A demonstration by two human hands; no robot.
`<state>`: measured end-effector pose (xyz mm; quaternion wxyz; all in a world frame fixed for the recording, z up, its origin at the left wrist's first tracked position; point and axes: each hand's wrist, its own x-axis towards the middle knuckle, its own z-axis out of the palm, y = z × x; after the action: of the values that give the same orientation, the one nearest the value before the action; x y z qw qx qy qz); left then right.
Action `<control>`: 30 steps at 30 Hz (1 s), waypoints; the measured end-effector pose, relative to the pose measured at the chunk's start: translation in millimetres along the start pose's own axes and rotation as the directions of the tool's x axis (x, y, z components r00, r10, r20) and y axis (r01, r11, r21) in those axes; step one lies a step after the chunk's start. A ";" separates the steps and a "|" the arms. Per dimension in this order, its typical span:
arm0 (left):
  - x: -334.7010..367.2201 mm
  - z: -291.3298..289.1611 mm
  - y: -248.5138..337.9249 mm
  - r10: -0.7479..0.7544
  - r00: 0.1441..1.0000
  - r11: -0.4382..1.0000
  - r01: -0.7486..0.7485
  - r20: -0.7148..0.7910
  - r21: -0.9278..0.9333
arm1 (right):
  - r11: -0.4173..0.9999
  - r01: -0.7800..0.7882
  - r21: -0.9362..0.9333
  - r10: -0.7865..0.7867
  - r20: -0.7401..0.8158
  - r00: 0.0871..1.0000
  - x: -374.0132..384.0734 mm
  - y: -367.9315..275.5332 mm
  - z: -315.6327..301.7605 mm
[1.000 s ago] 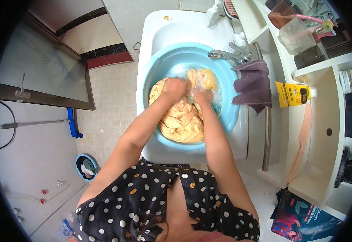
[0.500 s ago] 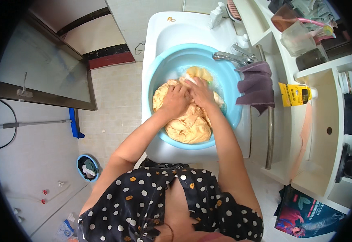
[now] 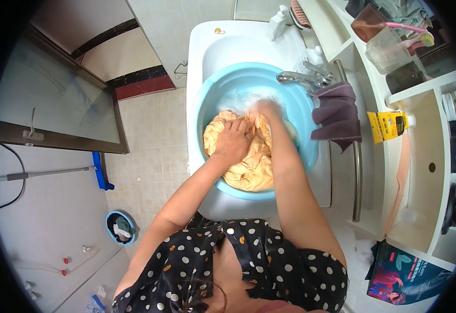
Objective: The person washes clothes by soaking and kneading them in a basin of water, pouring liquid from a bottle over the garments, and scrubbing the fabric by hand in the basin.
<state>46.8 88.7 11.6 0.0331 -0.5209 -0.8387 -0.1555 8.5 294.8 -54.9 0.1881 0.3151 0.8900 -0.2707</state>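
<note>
A bundle of wet, pale orange cloth (image 3: 249, 175) lies heaped in a light blue basin (image 3: 203, 99) of sudsy water. My left hand (image 3: 233, 142) presses on the heap's left half, its fingers curled into the folds. My right hand (image 3: 265, 110) is at the far side of the bundle, by the suds, and smeared by motion. Its fingers cannot be made out.
The basin sits in a white sink (image 3: 212, 52) beneath a chrome faucet (image 3: 303, 78). A purple towel (image 3: 335, 115) hangs over a metal rail at the right, beside white shelves (image 3: 421, 172). A soap bottle (image 3: 277, 23) stands on the sink's far edge.
My right hand has shifted slightly toward me and blurred. The yellowish cloth at the far side has been drawn in, and foamy water shows there. My left hand remains on the heap.
</note>
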 end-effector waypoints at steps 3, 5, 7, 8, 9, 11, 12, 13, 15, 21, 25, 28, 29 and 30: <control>1.8 -9.4 7.0 0.005 0.997 1.000 -0.005 0.072 0.000 | 0.938 0.012 0.346 0.011 -0.064 0.998 -7.0 27.5 2.9; 1.9 -7.4 -1.5 -0.057 0.994 0.998 0.060 0.089 -0.033 | 0.963 0.105 0.248 -0.142 0.135 0.981 -53.3 10.9 -23.5; 6.6 -9.4 2.6 -0.048 0.995 0.997 0.053 0.086 -0.049 | 0.913 0.407 0.026 -0.403 -0.088 0.911 -102.2 30.2 -14.9; 9.3 -9.7 3.6 -0.047 0.996 0.997 0.051 0.081 -0.058 | 0.747 0.615 -0.252 -0.663 -0.226 0.714 -118.6 37.1 -11.1; 10.4 -7.1 4.2 -0.039 0.996 0.997 0.044 0.084 -0.062 | 0.753 0.608 -0.251 -0.656 -0.229 0.719 -126.6 42.0 -4.7; 9.7 -2.7 2.5 -0.046 0.999 0.997 0.047 0.004 -0.056 | 0.815 0.462 -0.351 -0.567 -0.318 0.760 -132.8 43.4 9.5; 10.4 -2.9 2.8 -0.042 0.999 0.997 0.042 0.004 -0.057 | 0.817 0.458 -0.351 -0.564 -0.320 0.761 -131.6 38.7 10.5; 10.1 -2.5 2.4 -0.051 0.999 0.998 0.052 0.010 -0.041 | 0.823 0.431 -0.370 -0.541 -0.276 0.795 -126.9 30.8 12.4; 7.3 -2.8 1.9 -0.064 0.998 0.998 0.064 0.017 -0.021 | 0.891 0.371 -0.262 -0.425 -0.192 0.884 -107.4 19.8 15.6; 31.4 2.6 33.5 0.107 0.993 0.994 -0.108 -0.049 -0.011 | 0.912 -0.059 -0.407 -0.395 -0.908 0.141 42.6 102.4 71.2; -0.1 7.4 4.8 0.039 0.999 0.999 -0.039 -0.018 0.002 | 0.919 0.278 -0.279 -0.354 -0.273 0.895 1.6 18.5 21.4; 10.5 -2.0 13.4 0.034 0.999 0.999 -0.034 -0.028 0.016 | 0.951 0.293 -0.102 -0.307 -0.450 0.839 -8.3 22.2 4.0; 5.5 -5.3 8.4 -0.037 0.996 0.999 0.037 0.076 0.007 | 0.939 0.333 -0.091 -0.341 -0.387 0.857 -40.2 2.1 -7.0; 10.6 -5.4 9.0 -0.024 0.996 1.000 0.025 0.081 -0.002 | 0.944 0.318 -0.089 -0.327 -0.390 0.861 -58.4 13.7 -6.5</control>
<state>49.3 99.9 21.1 -0.0035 -0.5165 -0.8454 -0.1362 59.2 280.9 -25.3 -0.0418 0.2083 0.9524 -0.2187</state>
